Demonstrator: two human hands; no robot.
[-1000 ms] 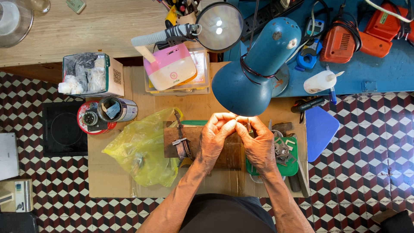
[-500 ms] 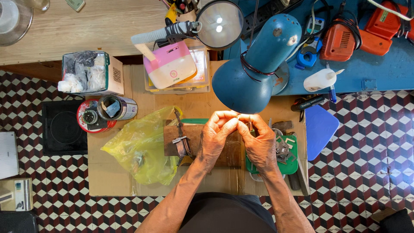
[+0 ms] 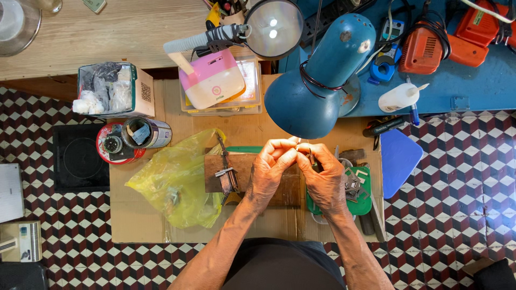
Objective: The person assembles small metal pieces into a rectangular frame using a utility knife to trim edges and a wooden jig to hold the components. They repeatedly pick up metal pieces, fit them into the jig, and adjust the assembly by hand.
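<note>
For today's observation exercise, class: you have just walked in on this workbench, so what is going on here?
A person sits at a cardboard-covered bench under a blue desk lamp. The left hand and right hand meet fingertip to fingertip, pinching something too small to identify. Beneath them lie a wooden block with a small metal clamp and a green tray of metal parts. A yellow plastic bag lies beside the left hand.

Cardboard sheet (image 3: pixel 140 220) over checkered floor (image 3: pixel 451 188), bearing yellow bag (image 3: pixel 177 182), wooden block (image 3: pixel 215 166).
</note>
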